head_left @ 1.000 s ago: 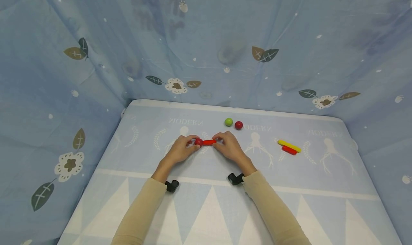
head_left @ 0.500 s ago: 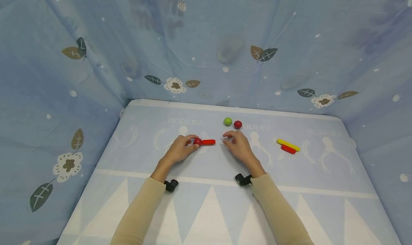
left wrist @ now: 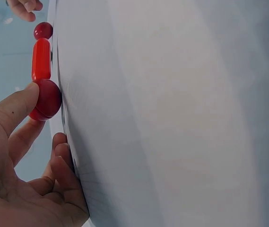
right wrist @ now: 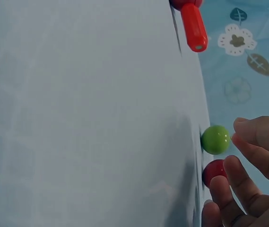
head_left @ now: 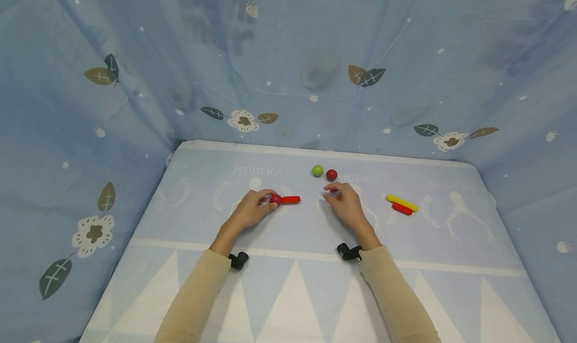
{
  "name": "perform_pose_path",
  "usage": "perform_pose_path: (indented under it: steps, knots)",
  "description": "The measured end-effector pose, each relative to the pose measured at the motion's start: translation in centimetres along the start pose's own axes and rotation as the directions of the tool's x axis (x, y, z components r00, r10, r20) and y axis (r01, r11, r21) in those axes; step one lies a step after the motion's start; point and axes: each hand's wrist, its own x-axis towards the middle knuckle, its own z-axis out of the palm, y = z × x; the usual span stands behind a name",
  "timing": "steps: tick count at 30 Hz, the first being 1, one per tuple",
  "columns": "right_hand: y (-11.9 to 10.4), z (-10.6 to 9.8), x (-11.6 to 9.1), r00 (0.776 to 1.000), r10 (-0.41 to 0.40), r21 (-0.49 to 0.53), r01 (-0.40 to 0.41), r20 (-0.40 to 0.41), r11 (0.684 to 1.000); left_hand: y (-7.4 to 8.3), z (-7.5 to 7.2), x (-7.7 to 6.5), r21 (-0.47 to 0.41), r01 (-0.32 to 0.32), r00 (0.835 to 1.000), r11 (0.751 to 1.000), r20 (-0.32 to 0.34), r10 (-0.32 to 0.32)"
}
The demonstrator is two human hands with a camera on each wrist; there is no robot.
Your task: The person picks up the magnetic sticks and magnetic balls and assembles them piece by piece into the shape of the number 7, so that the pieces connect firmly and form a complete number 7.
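Pinching red ball (head_left: 276, 200), L hand (head_left: 249, 210), ball at its 2 o'clock | red stick (head_left: 291, 200) ball's 3 o'clock | R hand (head_left: 346, 206) empty, fingers loosely bent; 2nd red ball (head_left: 331, 175) approx 11 o'clock | tip: grip steady, stick straight

Soft, even light fills the head view; the 2 wrist views are dimmer and greyer, each with a soft-edged shadow on the tabletop (right wrist: 101, 109), well below the red stick (right wrist: 194, 28).
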Motion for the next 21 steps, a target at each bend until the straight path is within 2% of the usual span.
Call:
perform_pose_path:
  steps: [4, 11, 16, 21]
  knots:
    - [0.3, -0.5, 0.3, 1.000, -0.002, 0.010, 0.002, -0.028, 1.000, -0.1, 0.0, 0.0, 0.000, -0.007, 1.000, 1.000, 0.003, 0.007]
    - [0.5, -1.1, 1.7, 0.994, 0.040, 0.019, -0.039, -0.097, 0.999, -0.3, 0.0, 0.1, -0.003, -0.011, 1.000, 1.000, 0.004, 0.011]
    - [0.7, -1.3, 2.8, 0.984, 0.100, 0.076, -0.090, -0.150, 0.993, -0.3, 0.0, 0.1, -0.006, -0.004, 1.000, 1.000, 0.008, 0.004]
    - [1.1, -1.0, 3.6, 0.972, 0.169, 0.148, -0.146, -0.161, 0.978, -0.4, 0.1, 0.1, -0.006, -0.002, 1.000, 1.000, 0.007, 0.002]
